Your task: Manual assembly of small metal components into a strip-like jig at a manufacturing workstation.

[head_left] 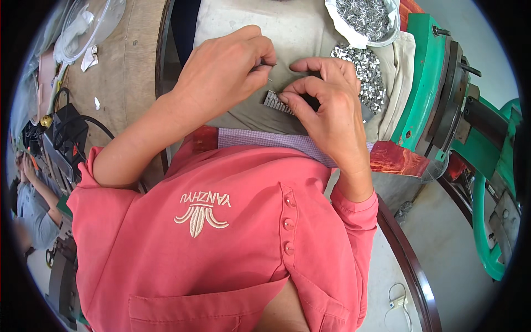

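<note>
My left hand (224, 72) is closed in a pinch over the cloth-covered work surface (238, 14). A thin sliver shows just under its fingertips, too small to name. My right hand (334, 99) faces it, with thumb and index finger closed on the right end of a toothed grey metal strip (275, 103), which lies on the cloth. The strip has a row of narrow upright teeth. Beside my right hand spreads a pile of small silver metal pieces (373, 77). Beyond it, a white lined tub (394, 34) holds many shiny, thin metal parts (362, 16).
A green machine frame (415, 83) with bolts stands close on the right. To the left, a wooden table (133, 61) bears a clear plastic container (105, 27), paper scraps and a black box with a cable (69, 130). Another person (36, 205) sits at the far left.
</note>
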Demonstrator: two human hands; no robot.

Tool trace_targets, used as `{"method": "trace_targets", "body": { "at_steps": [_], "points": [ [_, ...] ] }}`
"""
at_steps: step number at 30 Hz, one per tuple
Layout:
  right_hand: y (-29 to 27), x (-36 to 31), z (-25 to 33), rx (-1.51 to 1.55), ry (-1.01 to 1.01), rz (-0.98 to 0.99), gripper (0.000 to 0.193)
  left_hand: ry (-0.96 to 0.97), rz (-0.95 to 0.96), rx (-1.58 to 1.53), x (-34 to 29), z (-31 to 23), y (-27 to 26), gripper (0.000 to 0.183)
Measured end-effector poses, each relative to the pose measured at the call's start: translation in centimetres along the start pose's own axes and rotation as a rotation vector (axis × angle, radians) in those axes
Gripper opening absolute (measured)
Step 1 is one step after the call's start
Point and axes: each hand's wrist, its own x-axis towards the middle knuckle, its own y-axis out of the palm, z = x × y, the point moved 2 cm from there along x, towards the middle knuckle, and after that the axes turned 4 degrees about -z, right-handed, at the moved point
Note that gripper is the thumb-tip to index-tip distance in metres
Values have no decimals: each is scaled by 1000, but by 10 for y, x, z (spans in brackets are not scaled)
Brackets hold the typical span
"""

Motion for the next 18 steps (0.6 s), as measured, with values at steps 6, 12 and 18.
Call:
{"method": "trace_targets", "body": {
  "at_steps": [6, 12, 18],
  "points": [
    [-2, -1, 3, -18, -16, -5, 12, 29, -25, 8, -2, 0, 0, 13],
    [-24, -9, -3, -44, -20, -188, 16, -54, 15, -167, -13, -11, -12, 11],
    [-55, -58, -7, 163, 305, -406, 18, -107, 116, -190, -31, -9, -11, 18]
  ]
}}
